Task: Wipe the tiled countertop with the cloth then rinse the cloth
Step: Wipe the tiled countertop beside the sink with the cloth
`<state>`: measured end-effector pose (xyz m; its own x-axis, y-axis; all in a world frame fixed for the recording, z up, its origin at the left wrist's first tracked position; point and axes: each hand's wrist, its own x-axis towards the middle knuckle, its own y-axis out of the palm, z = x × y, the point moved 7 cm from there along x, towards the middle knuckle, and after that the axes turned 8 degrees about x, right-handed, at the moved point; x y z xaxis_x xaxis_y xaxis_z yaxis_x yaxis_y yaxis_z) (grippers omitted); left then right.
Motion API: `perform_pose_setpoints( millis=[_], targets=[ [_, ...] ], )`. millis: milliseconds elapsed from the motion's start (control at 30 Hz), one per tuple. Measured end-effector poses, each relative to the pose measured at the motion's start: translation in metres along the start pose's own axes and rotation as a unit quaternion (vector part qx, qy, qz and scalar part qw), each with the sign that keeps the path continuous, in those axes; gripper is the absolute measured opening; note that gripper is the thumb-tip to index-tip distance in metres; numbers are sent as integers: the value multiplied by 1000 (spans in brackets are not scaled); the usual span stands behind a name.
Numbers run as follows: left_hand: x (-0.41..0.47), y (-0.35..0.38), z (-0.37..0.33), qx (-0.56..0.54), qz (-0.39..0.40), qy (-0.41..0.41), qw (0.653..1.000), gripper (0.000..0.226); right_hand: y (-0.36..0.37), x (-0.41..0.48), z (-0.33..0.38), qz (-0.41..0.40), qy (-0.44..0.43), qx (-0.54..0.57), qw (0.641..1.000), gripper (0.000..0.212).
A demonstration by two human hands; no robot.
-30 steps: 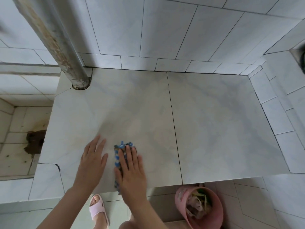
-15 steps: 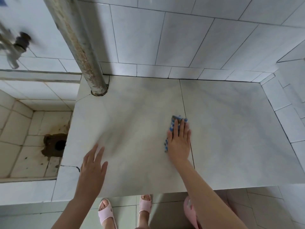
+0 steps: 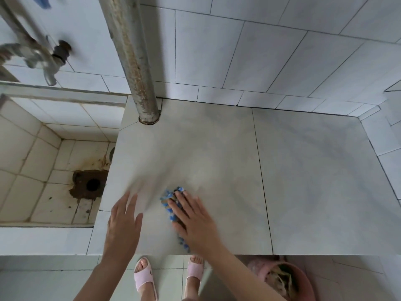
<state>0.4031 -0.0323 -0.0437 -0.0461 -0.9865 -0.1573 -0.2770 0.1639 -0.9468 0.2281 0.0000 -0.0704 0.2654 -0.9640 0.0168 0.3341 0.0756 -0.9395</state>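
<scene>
Bench (image 3: 303, 181) surfaced with large pale marbled tiles, bounded at rear by white tiled wall (image 3: 260, 51). Rusted pipe (image 3: 134, 61) set at back-left corner; stained sink (image 3: 32, 148) seen left. Cloth (image 3: 171, 198), blue, bunched, blurred, pressed onto bench near front edge under flat, straight-fingered right grip (image 3: 195, 222). Left grip (image 3: 123, 224) spread open just beside, nothing held.

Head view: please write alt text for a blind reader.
A person's right hand presses a blue cloth flat on a pale tiled countertop, the left hand open beside it. A stained sink and tap are on the left.
</scene>
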Motion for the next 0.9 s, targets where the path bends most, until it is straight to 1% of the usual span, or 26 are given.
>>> perform_pose_setpoints(
  millis=[67, 133, 200, 233, 300, 400, 500, 600, 733, 800, 900],
  targets=[
    [0, -2, 2, 1, -4, 3, 1000, 52, -8, 1, -33, 2, 30, -19, 999, 49],
    [-1, -3, 6, 1, -6, 1, 1000, 52, -22, 10, -80, -7, 97, -40, 994, 52],
    [-2, -3, 12, 2, -7, 0, 1000, 52, -38, 23, -120, -35, 173, -44, 983, 57],
    [-3, -3, 15, 3, -8, -1, 1000, 52, -44, 30, -131, -53, 200, -49, 977, 57],
    [-6, -1, 21, -4, 0, -14, 1000, 54, -48, 45, -131, -79, 220, -62, 970, 53],
    [-11, -3, 27, -24, 2, -32, 999, 55, -36, 72, -99, -63, 197, -66, 976, 56],
    [-17, -6, 33, -28, -7, -29, 999, 53, -19, 96, -58, -45, 180, -10, 983, 52],
    [-21, -8, 46, -25, -12, -39, 999, 50, 4, 97, 3, -25, 109, 2, 994, 49],
    [-26, -9, 63, -25, -18, -58, 998, 50, 27, 66, 77, -3, -2, 25, 1000, 50],
    [-29, -8, 71, -31, -18, -64, 997, 51, 28, 47, 88, -9, -32, 18, 999, 50],
    [-35, -5, 70, -3, -20, -14, 1000, 55, 23, 22, 78, 3, -38, 1, 999, 51]
  ],
)
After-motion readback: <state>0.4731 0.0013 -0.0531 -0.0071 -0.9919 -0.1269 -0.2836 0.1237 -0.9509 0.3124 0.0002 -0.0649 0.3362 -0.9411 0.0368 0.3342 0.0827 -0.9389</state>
